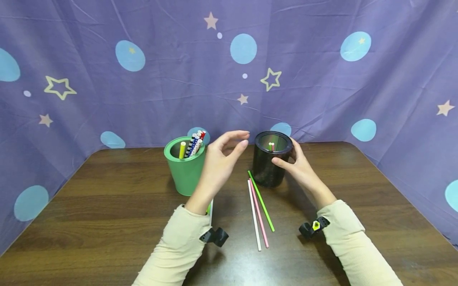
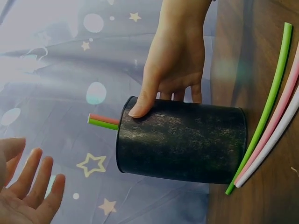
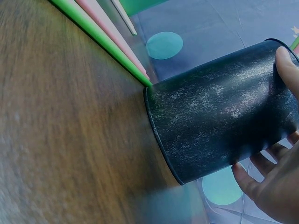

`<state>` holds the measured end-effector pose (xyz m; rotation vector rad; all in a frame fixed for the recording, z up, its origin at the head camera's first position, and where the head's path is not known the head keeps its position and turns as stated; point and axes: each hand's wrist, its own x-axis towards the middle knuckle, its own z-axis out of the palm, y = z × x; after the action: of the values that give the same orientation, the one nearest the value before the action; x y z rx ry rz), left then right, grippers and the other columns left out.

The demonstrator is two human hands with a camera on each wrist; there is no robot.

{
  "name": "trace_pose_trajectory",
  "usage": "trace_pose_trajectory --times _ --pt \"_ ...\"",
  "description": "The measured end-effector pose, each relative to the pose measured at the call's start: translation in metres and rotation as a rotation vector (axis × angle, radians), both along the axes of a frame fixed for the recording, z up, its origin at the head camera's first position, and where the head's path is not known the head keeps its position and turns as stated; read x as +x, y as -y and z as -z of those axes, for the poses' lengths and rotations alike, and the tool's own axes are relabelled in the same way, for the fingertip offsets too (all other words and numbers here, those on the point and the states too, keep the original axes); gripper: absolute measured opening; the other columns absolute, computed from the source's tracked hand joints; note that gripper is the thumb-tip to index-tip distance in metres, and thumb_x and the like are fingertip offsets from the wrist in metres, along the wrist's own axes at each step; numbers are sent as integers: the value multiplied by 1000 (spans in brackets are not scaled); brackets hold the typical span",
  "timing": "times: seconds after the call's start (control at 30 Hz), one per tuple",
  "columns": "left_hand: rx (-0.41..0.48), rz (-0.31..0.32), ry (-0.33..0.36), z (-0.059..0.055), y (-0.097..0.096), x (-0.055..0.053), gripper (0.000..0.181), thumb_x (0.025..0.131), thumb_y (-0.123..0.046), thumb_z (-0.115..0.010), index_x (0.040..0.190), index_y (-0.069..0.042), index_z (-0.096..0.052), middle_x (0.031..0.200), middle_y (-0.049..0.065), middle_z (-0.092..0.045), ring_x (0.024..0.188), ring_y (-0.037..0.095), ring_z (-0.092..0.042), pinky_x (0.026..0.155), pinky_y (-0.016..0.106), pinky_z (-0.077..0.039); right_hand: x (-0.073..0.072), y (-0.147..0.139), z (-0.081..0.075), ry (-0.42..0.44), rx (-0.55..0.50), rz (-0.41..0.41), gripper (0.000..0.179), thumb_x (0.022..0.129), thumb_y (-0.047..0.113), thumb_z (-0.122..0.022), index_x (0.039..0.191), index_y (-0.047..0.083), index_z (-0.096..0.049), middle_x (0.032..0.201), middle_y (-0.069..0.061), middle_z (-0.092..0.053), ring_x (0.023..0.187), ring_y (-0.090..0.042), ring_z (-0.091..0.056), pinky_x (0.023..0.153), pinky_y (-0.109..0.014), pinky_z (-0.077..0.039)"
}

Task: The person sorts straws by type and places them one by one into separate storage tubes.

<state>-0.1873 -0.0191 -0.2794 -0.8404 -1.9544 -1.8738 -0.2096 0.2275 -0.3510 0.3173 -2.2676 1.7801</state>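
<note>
Presently: right hand (image 1: 302,170), clamped round the black cup (image 1: 268,171); left hand (image 1: 221,155), fingers apart, empty, left of cup. Two sticks (image 1: 271,147), inside cup. Three loose sticks (image 1: 258,212), before cup, tops near its base. Risks: cup, if slid, may scatter loose sticks; one-sided grip may tip it.

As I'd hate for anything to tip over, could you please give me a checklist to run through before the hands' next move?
1. Black cup upright on the table: ok.
2. Right hand gripping that cup: ok.
3. Left hand free: ok, holds nothing.
4. Green cup upright: ok.
5. No loose sticks by the black cup: not ok; green stick, pink stick and white stick lie there.
6. Count of sticks beside left sleeve: cannot tell, partly hidden.
</note>
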Motion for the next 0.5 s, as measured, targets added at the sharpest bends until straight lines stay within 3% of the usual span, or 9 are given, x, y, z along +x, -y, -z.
trace_pose_trajectory --times 0.3,0.5 --pt "-102 -61 49 14 -10 -1 18 91 -5 -69 109 -1 -70 104 11 -72 88 20 -67 82 31 -51 1 1 -1 7 7 3 87 90 14 -71 157 9 -17 151 -18 -33 135 -32 -36 110 -49 -30" --pt "-334 -27 229 30 -12 -7 26 90 -9 -72 116 -5 -68 111 11 -70 96 25 -69 83 34 -54 3 1 -1 13 -10 -4 86 90 12 -70 157 10 -17 150 -18 -35 134 -31 -35 110 -49 -29"
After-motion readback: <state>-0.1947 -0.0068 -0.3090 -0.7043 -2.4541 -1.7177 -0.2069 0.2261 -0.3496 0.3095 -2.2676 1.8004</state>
